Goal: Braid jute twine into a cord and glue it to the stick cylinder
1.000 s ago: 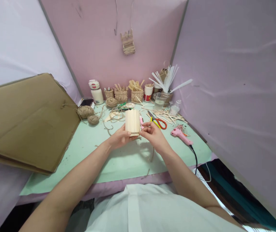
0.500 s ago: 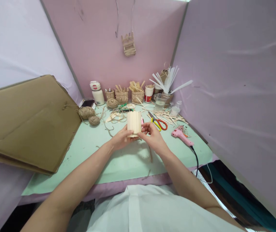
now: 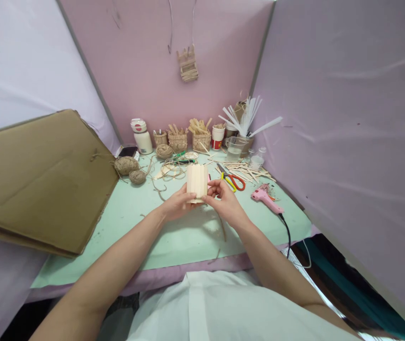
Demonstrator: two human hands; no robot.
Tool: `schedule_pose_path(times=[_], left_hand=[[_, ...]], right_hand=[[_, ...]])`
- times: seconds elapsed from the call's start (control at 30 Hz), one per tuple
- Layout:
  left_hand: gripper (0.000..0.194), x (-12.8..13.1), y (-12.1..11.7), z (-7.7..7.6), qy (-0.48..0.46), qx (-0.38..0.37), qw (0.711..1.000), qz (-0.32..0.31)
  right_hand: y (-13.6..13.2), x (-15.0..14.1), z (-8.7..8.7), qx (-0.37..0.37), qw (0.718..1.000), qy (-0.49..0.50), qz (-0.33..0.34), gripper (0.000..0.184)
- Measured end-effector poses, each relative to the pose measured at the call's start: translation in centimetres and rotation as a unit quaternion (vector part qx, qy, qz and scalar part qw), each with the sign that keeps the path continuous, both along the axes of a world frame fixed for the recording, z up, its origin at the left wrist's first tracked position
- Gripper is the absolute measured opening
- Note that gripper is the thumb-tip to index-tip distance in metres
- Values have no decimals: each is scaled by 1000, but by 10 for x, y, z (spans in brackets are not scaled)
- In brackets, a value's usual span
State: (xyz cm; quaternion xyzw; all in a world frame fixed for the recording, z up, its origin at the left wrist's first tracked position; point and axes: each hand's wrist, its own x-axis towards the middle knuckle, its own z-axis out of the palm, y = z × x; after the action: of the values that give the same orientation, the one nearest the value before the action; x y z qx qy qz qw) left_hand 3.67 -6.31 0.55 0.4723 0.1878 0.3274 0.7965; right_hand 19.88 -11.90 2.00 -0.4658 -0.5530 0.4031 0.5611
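Note:
A holder made of pale wooden craft sticks (image 3: 197, 179) stands upright in the air over the near middle of the table. My left hand (image 3: 179, 202) is closed round its lower left side, thumb across the front. At the lower right edge, my right hand (image 3: 223, 199) pinches with thumb and forefinger, its other fingers curled. A length of brown twine (image 3: 223, 227) hangs below the right hand. Where the twine meets the holder is hidden by the fingers. Something small and pink shows behind the holder, mostly hidden.
Scissors (image 3: 231, 180) lie just beyond my right hand, with a pink glue gun (image 3: 268, 200) and its cord farther right. Loose sticks (image 3: 247, 171), twine balls (image 3: 127, 165), a glue bottle (image 3: 143, 141) and stick-filled baskets (image 3: 201, 141) stand behind. Cardboard (image 3: 46, 184) leans at left.
Both hands keep their hold in nearly the same place. The holder has turned or tilted very slightly, and the hanging twine's lower end has swung a little to the right.

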Motion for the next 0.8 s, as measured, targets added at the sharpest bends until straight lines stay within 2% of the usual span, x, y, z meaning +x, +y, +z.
schedule_pose_path(times=[0.13, 0.27, 0.43, 0.6, 0.8], left_hand=[[55, -2, 0, 3, -19, -17, 1000, 3], [47, -5, 1, 3, -27, -31, 999, 11], [56, -6, 1, 5, -40, -17, 999, 3], [65, -6, 0, 8, -27, -6, 1000, 4], [67, -3, 1, 2, -18, 9, 1000, 2]], right_hand=[[0, 4, 3, -17, 999, 28, 16, 35], [0, 9, 2, -18, 1000, 8, 7, 31], [1, 13, -4, -31, 999, -23, 31, 27], [2, 14, -6, -34, 998, 0, 43, 24], [2, 12, -8, -50, 997, 10, 55, 28]])
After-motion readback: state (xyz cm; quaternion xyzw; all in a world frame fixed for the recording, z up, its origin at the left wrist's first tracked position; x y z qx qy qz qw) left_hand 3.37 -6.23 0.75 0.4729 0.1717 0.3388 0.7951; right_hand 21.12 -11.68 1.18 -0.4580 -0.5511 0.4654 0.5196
